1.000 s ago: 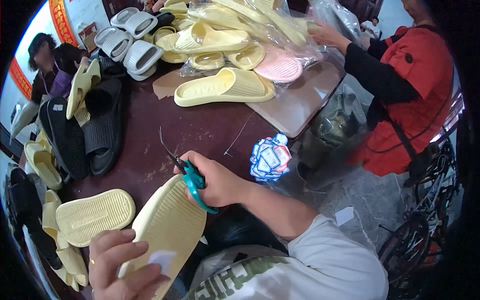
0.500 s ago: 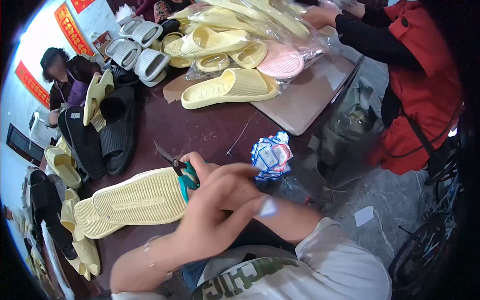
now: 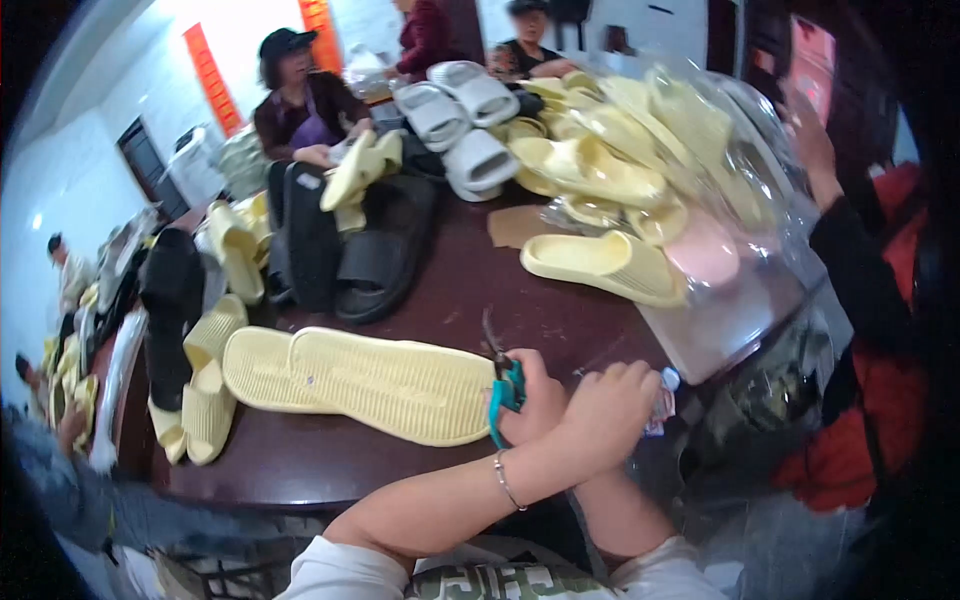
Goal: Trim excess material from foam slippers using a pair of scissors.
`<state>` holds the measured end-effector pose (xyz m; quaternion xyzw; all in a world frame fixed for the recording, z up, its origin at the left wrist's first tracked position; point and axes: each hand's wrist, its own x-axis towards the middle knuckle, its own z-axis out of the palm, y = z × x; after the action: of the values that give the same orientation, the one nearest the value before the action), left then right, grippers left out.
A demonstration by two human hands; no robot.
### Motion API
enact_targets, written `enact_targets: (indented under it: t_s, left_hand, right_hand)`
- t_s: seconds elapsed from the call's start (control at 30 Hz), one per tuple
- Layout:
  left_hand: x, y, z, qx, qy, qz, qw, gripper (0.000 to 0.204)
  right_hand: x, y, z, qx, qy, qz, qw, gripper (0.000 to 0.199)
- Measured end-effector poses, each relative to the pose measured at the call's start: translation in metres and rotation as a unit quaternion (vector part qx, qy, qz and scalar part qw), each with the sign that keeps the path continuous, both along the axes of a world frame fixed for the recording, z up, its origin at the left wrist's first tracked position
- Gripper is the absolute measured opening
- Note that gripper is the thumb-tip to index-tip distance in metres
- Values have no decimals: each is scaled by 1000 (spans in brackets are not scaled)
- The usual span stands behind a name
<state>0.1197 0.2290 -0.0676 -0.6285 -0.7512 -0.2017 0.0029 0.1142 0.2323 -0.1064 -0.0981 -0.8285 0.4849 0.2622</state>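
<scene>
A pale yellow slipper [image 3: 370,385] lies sole up on the dark brown table [image 3: 300,465], right in front of me. My right hand [image 3: 535,400] is shut on teal-handled scissors [image 3: 503,385], whose blades point up and away at the slipper's right end. My left hand [image 3: 612,402], with a thin bracelet on its wrist, crosses over my right wrist. Its fingers are curled beside a small blue and white bundle of tags [image 3: 662,402]; whether it grips them is hidden.
Black slippers [image 3: 385,250], grey slippers [image 3: 470,130] and several yellow ones [image 3: 605,265] cover the table, some in clear plastic bags [image 3: 720,150]. More yellow slippers [image 3: 205,400] sit at the left edge. People sit at the far side; a person in red [image 3: 880,330] stands to the right.
The yellow slipper now lies flat on the table, let go by my left hand. That hand has crossed to the right over my right wrist. My head has lifted, showing more of the room.
</scene>
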Motion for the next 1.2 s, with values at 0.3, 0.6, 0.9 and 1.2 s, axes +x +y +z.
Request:
enact_targets:
  t_s: [0.3, 0.6, 0.9, 1.2]
  left_hand:
    - [-11, -26, -20, 305, 15, -36, 952, 36]
    - [-77, -226, 50, 281, 187, 25, 941, 31]
    - [-221, -352, 22, 157, 146, 513, 831, 44]
    - [-202, -364, 3, 300, -258, 368, 841, 31]
  right_hand:
    - [-6, -12, -10, -36, 2, 50, 998, 48]
    - [4, 9, -14, -234, 40, 95, 967, 40]
    - [2, 9, -13, -219, 113, 122, 962, 41]
    - [-3, 6, -7, -146, 99, 77, 981, 41]
